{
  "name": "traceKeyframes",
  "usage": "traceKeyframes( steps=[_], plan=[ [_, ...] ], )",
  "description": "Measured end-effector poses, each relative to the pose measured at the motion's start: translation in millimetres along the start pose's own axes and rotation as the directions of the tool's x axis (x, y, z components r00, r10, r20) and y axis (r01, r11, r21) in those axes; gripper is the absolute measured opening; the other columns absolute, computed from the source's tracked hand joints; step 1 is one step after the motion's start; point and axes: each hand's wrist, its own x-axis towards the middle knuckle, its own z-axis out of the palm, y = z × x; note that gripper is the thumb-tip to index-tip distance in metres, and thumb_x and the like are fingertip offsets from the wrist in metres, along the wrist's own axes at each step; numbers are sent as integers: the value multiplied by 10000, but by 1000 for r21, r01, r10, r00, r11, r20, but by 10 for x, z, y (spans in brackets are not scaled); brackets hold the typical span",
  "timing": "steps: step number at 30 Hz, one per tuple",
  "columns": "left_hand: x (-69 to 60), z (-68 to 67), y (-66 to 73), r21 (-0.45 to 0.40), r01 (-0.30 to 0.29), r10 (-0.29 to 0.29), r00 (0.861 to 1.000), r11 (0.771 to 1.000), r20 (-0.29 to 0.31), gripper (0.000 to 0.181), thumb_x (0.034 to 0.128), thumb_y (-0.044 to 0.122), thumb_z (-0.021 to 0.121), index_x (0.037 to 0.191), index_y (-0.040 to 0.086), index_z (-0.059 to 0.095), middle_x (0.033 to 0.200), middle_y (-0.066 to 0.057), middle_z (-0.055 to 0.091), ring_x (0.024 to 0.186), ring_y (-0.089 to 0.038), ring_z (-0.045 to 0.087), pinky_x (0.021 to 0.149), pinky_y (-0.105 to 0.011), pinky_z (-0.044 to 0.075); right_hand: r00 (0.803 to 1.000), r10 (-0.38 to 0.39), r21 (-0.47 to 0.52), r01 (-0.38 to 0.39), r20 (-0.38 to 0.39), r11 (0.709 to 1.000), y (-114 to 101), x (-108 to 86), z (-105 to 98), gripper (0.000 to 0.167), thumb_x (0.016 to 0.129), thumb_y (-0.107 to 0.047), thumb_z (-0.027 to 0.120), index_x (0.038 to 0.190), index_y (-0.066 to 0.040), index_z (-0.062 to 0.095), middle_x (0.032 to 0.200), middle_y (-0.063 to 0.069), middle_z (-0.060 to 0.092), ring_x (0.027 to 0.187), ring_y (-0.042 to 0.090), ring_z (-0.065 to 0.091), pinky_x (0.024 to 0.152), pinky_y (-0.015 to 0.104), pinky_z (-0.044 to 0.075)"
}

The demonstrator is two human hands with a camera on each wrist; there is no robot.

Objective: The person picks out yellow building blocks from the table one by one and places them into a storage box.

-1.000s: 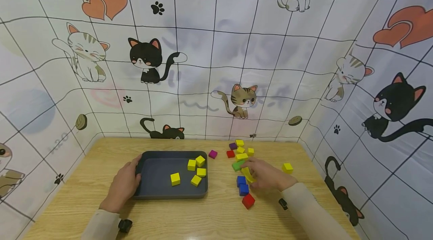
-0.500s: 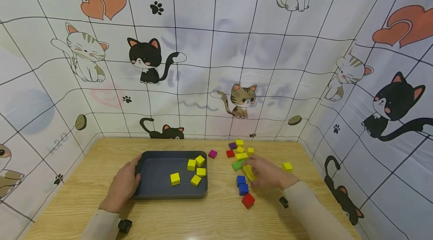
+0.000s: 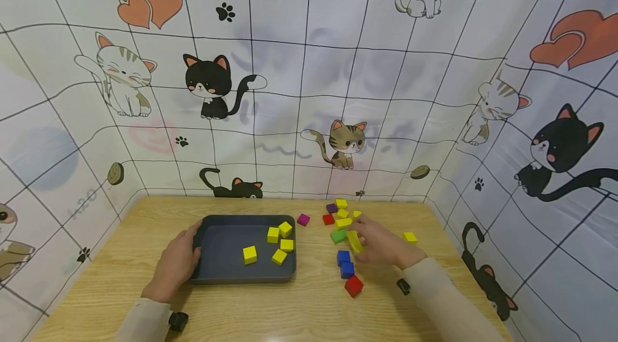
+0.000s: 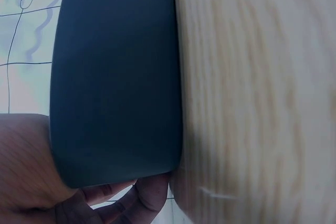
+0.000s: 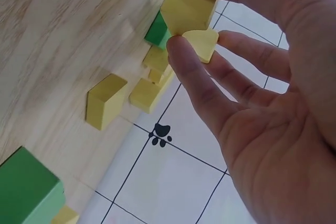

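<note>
Two bare hands reach over the pale wood-grain desk point(image 3: 309, 310) from beige sleeves. The right hand point(image 3: 383, 244) pinches a solid yellow block point(image 5: 188, 6) between thumb and forefinger; a smaller yellow piece point(image 5: 202, 44) shows by the other fingertips, though whether it is held too I cannot tell. The left hand point(image 3: 175, 262) grips the left end of a shallow dark-grey rectangular tray point(image 3: 243, 280), thumb at the rim. Grouped mostly towards the right inside it are five yellow cubes point(image 3: 287, 245).

Just left of the right hand lies a green block point(image 3: 339, 236). Nearer the person come two touching blue cubes point(image 3: 347, 270), then a larger red cube point(image 3: 354, 287). Beyond the hand, a cluster of yellow blocks point(image 3: 343, 223) sits with a small red block point(image 3: 328, 219) and a dark purple block point(image 3: 331, 208). A magenta cube point(image 3: 303, 219) rests near the tray's far right corner, while a lone yellow cube point(image 3: 410, 237) stands out to the right. White sheeting point(image 3: 280, 90) printed with cats, hearts and paw prints surrounds the desk.
</note>
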Motion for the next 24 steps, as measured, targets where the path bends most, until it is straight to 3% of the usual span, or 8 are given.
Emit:
traceKeyframes(
  steps=[5,14,19,24],
  plan=[
    [12,-9,9,-4,7,-7,1000,1000,8,731,1052,-36,731,1724,-83,446,1399,-428,687,1135,-565,770,901,-669,646,999,-29,30,30,-19,999,-87,0,-34,742,931,-177,1007,1590,-70,684,1533,146,640,1233,319,768,1055,491,689],
    [9,-20,16,-7,12,-11,1000,1000,14,739,1051,-36,741,1725,-83,441,1388,-430,684,1086,-525,775,859,-640,645,998,-51,72,52,-21,996,-373,86,-25,731,949,-174,988,1606,-110,673,1622,170,597,1126,253,801,979,455,712],
    [14,-30,23,-7,11,-11,1000,1000,13,735,1051,-40,735,1725,-81,442,1391,-433,683,1067,-515,778,833,-622,644,993,-113,88,116,-31,989,-518,173,22,735,958,-164,977,1620,-119,661,1666,186,560,1084,244,812,960,412,709],
    [13,-30,35,-1,17,-17,1000,1000,18,728,1052,-38,714,1725,-81,439,1418,-438,676,1068,-515,786,821,-613,646,981,-187,106,191,-44,976,-678,259,65,723,976,-156,960,1624,-91,647,1591,146,593,1094,228,816,996,387,695]
  ],
)
